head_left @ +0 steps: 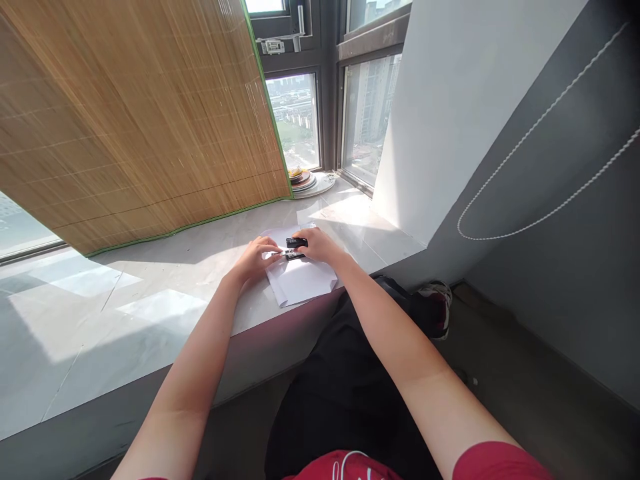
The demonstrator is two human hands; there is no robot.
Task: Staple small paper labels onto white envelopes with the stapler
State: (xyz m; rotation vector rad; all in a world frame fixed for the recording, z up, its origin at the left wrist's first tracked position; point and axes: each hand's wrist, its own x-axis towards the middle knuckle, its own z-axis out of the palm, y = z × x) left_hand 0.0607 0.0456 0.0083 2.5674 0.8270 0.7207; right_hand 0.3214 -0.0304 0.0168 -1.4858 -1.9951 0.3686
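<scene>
A small black stapler (296, 244) lies over white paper (303, 283) on the grey marble-look sill. It appears opened, with a metallic part showing between its black halves. My right hand (320, 245) grips the stapler from the right, its fingers closed round the end. From the left, my left hand (257, 257) reaches to the stapler's metallic part with thumb and fingertips pinched together. Whether a small piece sits between those left fingertips is too small to tell. The paper is folded or layered and reaches the sill's front edge.
Stacked plates (305, 181) stand in the window corner. A bamboo blind (150, 113) with green edging hangs at the left, down to the sill. A white bead chain (520, 143) loops at the right. Below the sill are my dark-clothed legs and a shoe (438, 308).
</scene>
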